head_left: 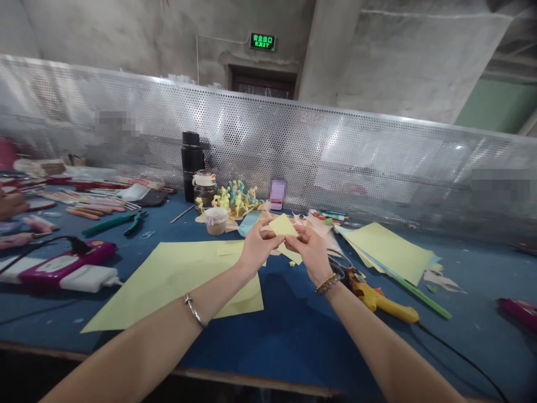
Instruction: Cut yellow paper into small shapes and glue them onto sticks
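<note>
A small square of yellow paper point(283, 225) is held up between both hands, one corner pointing away. My left hand point(259, 245) pinches its lower left edge, while my right hand point(309, 249) grips the lower right edge, the fingertips almost meeting. Below the hands, another small yellow piece of paper point(292, 255) shows in part. Large sheets of yellow paper point(168, 280) lie on the blue table under my left forearm. Right of my right wrist is a yellow glue gun point(386, 302) with a black cord.
Yellow and blue paper figures point(235, 196) stand behind a small cup point(216, 221), near a jar point(205, 190) and black thermos point(192, 162). Green pliers point(115, 224) and a purple power strip point(69, 266) lie left. More yellow sheets point(390, 252) lie right. A co-worker's hand point(12, 204) shows far left.
</note>
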Demonstrator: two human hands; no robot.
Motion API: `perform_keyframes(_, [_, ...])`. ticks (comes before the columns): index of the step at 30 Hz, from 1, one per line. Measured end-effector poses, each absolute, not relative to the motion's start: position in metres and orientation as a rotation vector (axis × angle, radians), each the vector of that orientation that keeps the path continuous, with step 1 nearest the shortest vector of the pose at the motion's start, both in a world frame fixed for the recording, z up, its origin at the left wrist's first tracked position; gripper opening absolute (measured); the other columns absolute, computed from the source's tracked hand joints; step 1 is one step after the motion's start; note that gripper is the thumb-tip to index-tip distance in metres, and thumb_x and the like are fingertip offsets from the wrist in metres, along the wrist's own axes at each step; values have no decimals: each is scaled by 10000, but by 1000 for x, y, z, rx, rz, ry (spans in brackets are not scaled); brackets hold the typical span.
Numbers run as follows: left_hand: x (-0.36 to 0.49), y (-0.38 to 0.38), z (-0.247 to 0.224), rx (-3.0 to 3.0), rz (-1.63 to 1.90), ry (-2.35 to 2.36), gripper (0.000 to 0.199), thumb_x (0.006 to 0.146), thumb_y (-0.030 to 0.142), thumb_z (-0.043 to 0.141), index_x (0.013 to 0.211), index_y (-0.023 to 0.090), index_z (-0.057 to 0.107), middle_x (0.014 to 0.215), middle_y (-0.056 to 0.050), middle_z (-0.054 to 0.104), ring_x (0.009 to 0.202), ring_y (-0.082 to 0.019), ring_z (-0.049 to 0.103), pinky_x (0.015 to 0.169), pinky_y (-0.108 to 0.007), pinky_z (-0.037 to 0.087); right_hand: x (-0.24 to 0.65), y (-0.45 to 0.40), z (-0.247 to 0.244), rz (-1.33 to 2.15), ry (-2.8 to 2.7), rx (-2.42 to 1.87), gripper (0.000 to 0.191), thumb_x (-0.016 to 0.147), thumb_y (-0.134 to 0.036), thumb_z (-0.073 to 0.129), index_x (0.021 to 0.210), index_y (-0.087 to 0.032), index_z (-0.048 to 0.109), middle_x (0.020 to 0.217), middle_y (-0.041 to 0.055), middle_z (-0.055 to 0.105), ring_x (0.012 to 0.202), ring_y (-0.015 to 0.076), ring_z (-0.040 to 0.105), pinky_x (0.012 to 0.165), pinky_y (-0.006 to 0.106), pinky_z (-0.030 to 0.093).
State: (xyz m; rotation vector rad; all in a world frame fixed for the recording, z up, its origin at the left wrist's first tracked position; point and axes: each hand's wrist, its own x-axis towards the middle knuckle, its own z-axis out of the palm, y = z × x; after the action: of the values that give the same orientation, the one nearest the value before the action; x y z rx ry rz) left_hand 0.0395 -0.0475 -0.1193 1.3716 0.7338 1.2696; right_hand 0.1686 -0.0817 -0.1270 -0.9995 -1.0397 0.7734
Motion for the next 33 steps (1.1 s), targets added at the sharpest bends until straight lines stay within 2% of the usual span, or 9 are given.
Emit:
perform_keyframes(6, [39, -43, -122, 1416, 1299, 731, 573, 639, 218, 725, 1159, 128, 502, 706, -6, 654, 660, -140, 624, 626, -260, 521, 171, -83, -127, 846, -1031, -1022, 466, 580, -346, 792, 970, -159, 617, 678, -1, 675, 639, 159, 659, 689, 340, 570])
perform_keyframes(11, [38, -43, -121, 1418, 1279, 705, 545, 649, 249, 717, 1138, 140, 501, 620, 43, 611, 598, -121, 585, 600, -246, 490, 173, -84, -127, 878, -1106, -1041, 297, 599, -386, 777, 732, -143, 668, 652, -5, 635, 626, 123, 616, 644, 281, 561])
perform_keyframes(15, [38, -42, -123, 1502, 1274, 703, 228, 665, 282, 693, 781, 144, 552, 553, 53, 536, 550, -99, 527, 568, -227, 450, 172, -84, -127, 863, -1072, -1024, 299, 579, -397, 788, 689, -148, 666, 632, -11, 618, 622, 118, 593, 648, 286, 561])
perform_keyframes(17, [39, -42, -124, 1540, 1274, 739, 231, 666, 301, 686, 628, 148, 517, 543, 40, 518, 547, -97, 511, 567, -228, 442, 171, -83, -127, 856, -1066, -1022, 300, 579, -403, 787, 661, -147, 654, 613, -13, 609, 616, 119, 587, 649, 291, 560])
perform_keyframes(19, [39, -42, -125, 1554, 1266, 779, 257, 665, 318, 680, 573, 148, 511, 543, 27, 521, 555, -104, 513, 572, -236, 443, 171, -83, -128, 850, -1068, -1022, 303, 584, -408, 784, 644, -145, 645, 600, -14, 605, 611, 118, 584, 654, 292, 559])
perform_keyframes(33, [41, -42, -128, 1470, 1298, 736, 281, 658, 339, 689, 540, 143, 526, 535, 23, 516, 561, -106, 496, 599, -247, 431, 169, -83, -130, 822, -1051, -1010, 306, 610, -414, 767, 628, -137, 637, 577, -15, 603, 586, 114, 586, 648, 288, 564])
